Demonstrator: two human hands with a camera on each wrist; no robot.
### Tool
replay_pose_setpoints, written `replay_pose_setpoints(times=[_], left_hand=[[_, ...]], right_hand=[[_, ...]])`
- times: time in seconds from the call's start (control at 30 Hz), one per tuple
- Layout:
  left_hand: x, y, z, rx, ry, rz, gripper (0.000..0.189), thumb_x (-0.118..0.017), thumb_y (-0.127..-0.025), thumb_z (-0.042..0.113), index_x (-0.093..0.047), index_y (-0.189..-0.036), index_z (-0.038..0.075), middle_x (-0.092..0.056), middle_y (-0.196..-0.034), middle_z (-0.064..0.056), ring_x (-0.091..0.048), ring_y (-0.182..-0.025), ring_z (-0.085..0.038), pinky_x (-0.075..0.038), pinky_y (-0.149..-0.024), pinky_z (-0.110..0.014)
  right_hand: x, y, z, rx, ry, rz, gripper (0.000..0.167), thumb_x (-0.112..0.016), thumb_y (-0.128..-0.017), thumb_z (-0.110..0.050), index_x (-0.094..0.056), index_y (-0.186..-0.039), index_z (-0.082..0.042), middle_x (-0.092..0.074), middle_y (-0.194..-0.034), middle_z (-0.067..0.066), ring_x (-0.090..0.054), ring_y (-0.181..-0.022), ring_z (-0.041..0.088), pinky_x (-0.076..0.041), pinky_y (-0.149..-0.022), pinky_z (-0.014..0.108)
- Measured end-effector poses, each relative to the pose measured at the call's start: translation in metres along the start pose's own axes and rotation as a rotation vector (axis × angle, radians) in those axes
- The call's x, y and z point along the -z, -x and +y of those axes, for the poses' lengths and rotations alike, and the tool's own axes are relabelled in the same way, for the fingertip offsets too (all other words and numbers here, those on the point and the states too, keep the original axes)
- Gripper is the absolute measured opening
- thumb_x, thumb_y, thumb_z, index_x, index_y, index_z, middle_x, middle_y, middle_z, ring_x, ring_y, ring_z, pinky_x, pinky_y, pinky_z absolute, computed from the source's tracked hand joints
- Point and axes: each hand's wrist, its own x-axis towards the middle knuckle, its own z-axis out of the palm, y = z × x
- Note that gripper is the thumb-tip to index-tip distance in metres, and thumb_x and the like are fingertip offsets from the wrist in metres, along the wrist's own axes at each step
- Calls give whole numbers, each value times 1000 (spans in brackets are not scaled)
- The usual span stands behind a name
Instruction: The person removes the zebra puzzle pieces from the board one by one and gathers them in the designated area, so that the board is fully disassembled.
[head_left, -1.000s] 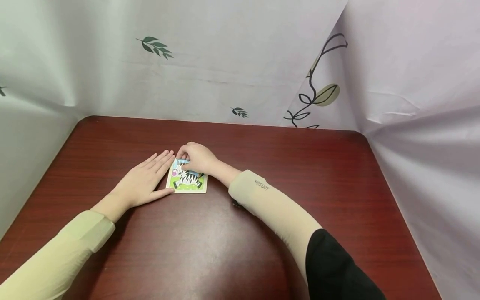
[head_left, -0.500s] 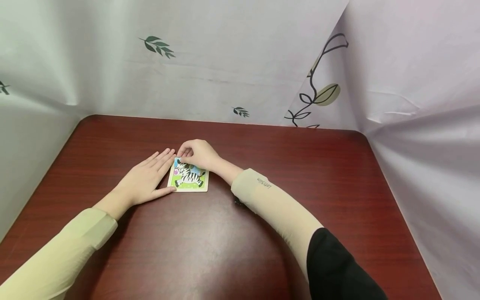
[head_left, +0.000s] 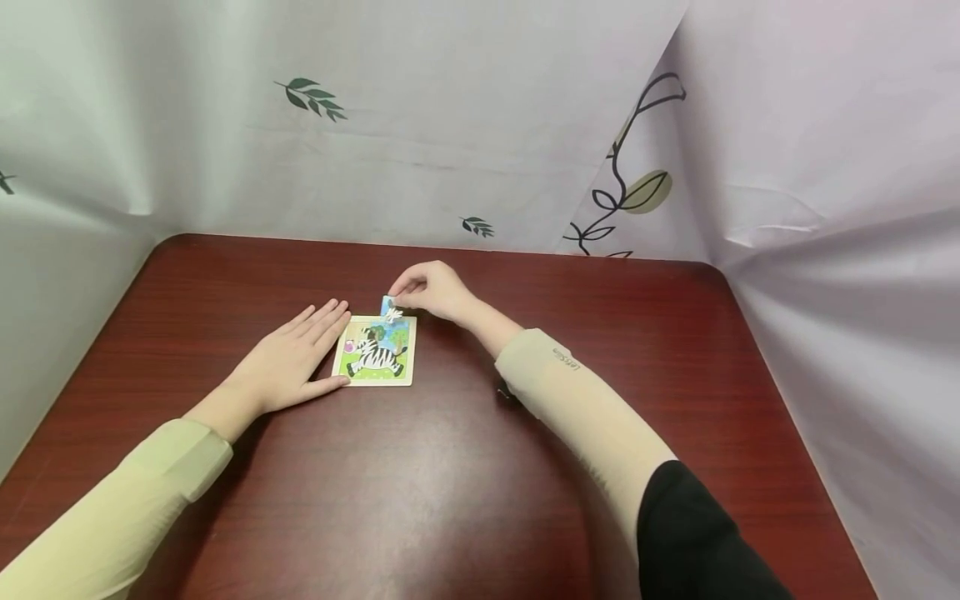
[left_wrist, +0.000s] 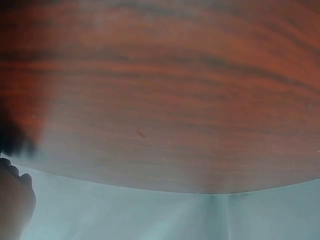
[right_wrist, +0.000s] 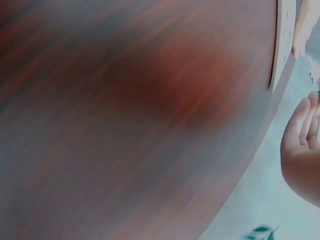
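A square zebra jigsaw puzzle [head_left: 378, 358] in a pale frame lies on the table, left of its middle. At its upper left the picture shows a bare tan patch of the tray. My right hand [head_left: 435, 289] pinches a blue-and-white puzzle piece [head_left: 388, 309] between thumb and fingers, just over the puzzle's far edge. My left hand [head_left: 294, 360] lies flat with fingers spread, its fingertips and thumb along the puzzle's left edge. In the right wrist view the right hand [right_wrist: 302, 147] shows at the right, near the puzzle's pale frame edge [right_wrist: 281, 45].
The dark red wooden table [head_left: 420, 500] has rounded far corners. A pale curtain [head_left: 450, 125] with leaf prints hangs behind it and along both sides.
My right hand has lifted the piece from the puzzle's upper left and moved right and away with it, baring a tan patch. My left hand has stayed in place.
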Motion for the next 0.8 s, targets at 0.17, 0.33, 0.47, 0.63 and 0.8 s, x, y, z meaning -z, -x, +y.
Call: replay_pose_setpoints(times=[0.17,0.33,0.47,0.63,0.8], left_hand=[[-1,0,0,-4,-7,0,97,-67,-97,57,-33,-163,-6,-34,-170,-25,-33,-160,-41,-16,-138,-42],[-2,0,-1,3,-5,-16,97,-66,-97,58,-33,-163,-6,-33,-171,-25,-32,-160,-40,-11,-139,-38],[-2,0,-2,5,-9,-26,98,-67,-96,58,-34,-162,-6,-33,-171,-25,-31,-161,-40,-7,-139,-35],[1,0,-1,-2,-4,-35,97,-67,-97,56,-33,-162,-7,-33,-171,-26,-31,-160,-41,-14,-139,-40],[1,-2,-1,-3,9,-32,98,-67,-97,57,-33,-162,-7,-32,-171,-26,-31,-160,-41,-10,-139,-37]], right_hand=[[22,11,13,-37,-22,23,11,-79,-94,-5,-81,-102,2,-80,-98,17,-64,-73,4,-55,-68,21],[39,22,24,-80,-1,20,11,-79,-94,-4,-81,-102,2,-81,-96,15,-67,-74,6,-57,-71,23],[47,28,32,-119,23,15,10,-79,-94,-5,-82,-102,1,-81,-94,12,-67,-74,6,-56,-71,22],[53,33,40,-137,44,18,11,-78,-93,-3,-82,-102,2,-81,-94,13,-66,-73,5,-55,-71,18],[54,35,46,-126,102,21,11,-78,-93,-4,-82,-101,2,-81,-94,15,-66,-72,3,-53,-71,16]])
